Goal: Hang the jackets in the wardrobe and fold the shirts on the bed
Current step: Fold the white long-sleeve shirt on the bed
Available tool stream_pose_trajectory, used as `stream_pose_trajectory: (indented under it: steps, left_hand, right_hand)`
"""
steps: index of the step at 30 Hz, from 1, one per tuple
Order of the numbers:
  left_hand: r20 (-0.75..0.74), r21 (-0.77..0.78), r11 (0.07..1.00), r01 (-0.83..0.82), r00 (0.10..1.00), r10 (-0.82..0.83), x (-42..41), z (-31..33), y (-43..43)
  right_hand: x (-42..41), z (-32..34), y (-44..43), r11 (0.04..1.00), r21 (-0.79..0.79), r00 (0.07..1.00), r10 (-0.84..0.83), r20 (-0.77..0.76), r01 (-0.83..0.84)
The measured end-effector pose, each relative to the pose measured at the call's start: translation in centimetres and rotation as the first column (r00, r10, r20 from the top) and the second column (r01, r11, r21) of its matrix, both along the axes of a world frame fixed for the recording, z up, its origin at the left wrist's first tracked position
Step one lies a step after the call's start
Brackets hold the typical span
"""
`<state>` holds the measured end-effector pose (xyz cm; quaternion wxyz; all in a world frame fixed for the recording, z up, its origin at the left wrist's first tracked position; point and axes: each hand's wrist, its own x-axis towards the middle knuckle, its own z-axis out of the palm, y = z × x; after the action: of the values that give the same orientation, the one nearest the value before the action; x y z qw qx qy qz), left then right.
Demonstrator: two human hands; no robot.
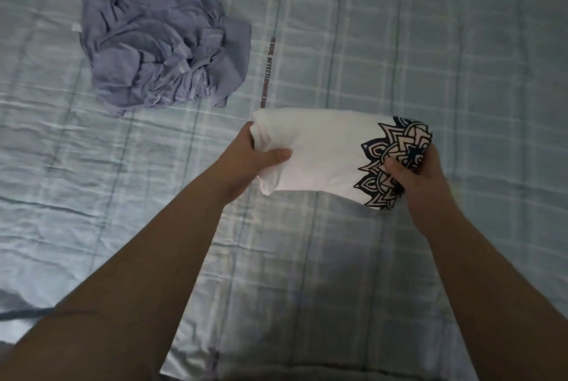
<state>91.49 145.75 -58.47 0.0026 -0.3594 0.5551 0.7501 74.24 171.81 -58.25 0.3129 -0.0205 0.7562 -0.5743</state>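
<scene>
White shirt folded into a compact bundle, centre of frame, held in both hands over the bed; the shadow below suggests it's lifted off the sheet, not resting. Left hand grip clamped on the plain left end, thumb on top, fingers curled under. Right hand grip clamped on the right end at the black mandala print, thumb on top. Blue shirt upper left of frame, crumpled heap, unfolded, well apart from the white one. No jackets or wardrobe in view. Handling: light, soft, limp cloth, not fragile; layers likely slide and the fold sags open if held by one end only. Best hold: both short ends with all layers pinched together, or a flat palm under the middle when setting down
</scene>
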Motion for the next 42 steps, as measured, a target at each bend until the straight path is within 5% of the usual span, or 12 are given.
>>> stream_pose_trajectory:
  steps: [7, 15, 24, 34, 42]
  left_hand:
    - [-0.081, -0.057, 0.982, -0.18, 0.981, 0.175, 7.6, 7.3, 5.6]
    - [-0.255, -0.139, 0.911, -0.387, 0.903, 0.345, 19.5, 27.3, 10.5]
    - [-0.424, -0.305, 0.59, -0.748, 0.661, 0.619, 35.8, 44.6, 16.7]
    - [-0.554, -0.189, 0.306, -0.933, 0.358, 0.751, 52.8, 49.1, 17.1]
    - [-0.624, -0.241, 0.036, -0.97, 0.183, 0.76, 71.9, 51.4, 13.9]
  right_hand:
    - [5.7, 7.3, 3.7, 0.991, -0.114, 0.997, 0.073, 0.021, -0.071]
    - [13.3, 25.8, 4.9, 0.932, -0.3, 0.978, 0.206, -0.033, -0.206]
    - [24.8, 41.5, 0.5, 0.703, -0.468, 0.841, 0.492, -0.225, -0.536]
    - [39.8, 46.1, -11.2, 0.447, -0.383, 0.587, 0.665, -0.461, -0.808]
    - [61.4, 48.4, -22.8, 0.206, -0.386, 0.398, 0.752, -0.526, -0.899]
